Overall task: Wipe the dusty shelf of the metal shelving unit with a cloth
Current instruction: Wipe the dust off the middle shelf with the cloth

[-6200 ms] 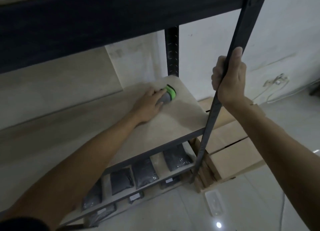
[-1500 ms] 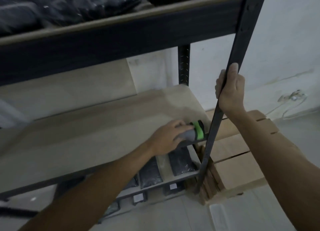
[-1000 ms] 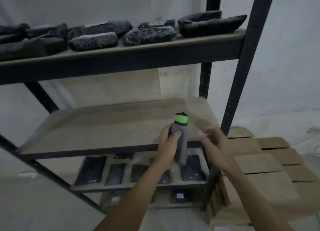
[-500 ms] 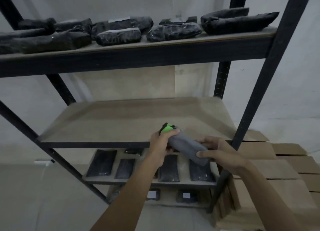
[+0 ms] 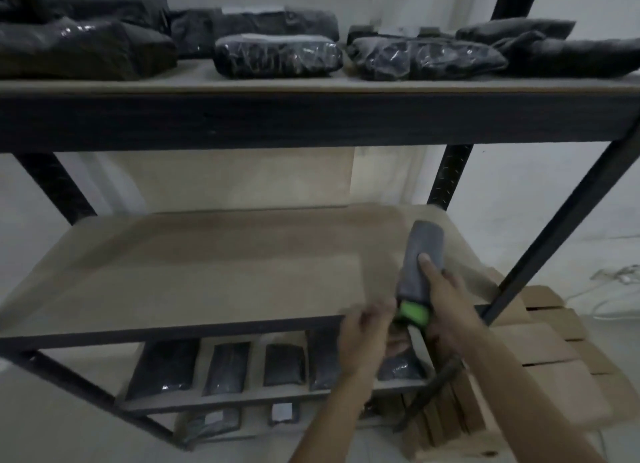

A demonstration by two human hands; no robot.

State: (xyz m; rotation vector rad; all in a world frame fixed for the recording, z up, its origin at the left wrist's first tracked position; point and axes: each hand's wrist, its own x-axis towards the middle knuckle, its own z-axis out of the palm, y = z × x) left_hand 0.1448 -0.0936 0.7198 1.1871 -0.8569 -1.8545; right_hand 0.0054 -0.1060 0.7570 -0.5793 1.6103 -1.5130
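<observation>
Before the middle shelf (image 5: 214,272) of the metal shelving unit (image 5: 311,123), at its right front corner, both hands meet on the folded grey cloth (image 5: 420,261) with its green band (image 5: 412,312). Right hand (image 5: 446,310): fingers curled round the cloth's lower part, thumb laid flat up its face, so that the roll stands nearly upright, off the board. Left hand (image 5: 363,341): blurred, fingers bent at the green end; whether they pinch it or only touch it cannot be told. Judgement: the cloth is being refolded or turned between passes. To do this well, present an unused face outward, keep the fold flat and broad, then lay it back on the board and draw overlapping strokes toward the front edge, corners included. Dark wrapped packages (image 5: 277,55) fill the shelf above; flat dark packets (image 5: 225,367) lie on the lower shelf; cardboard boxes (image 5: 540,338) stand at right.
</observation>
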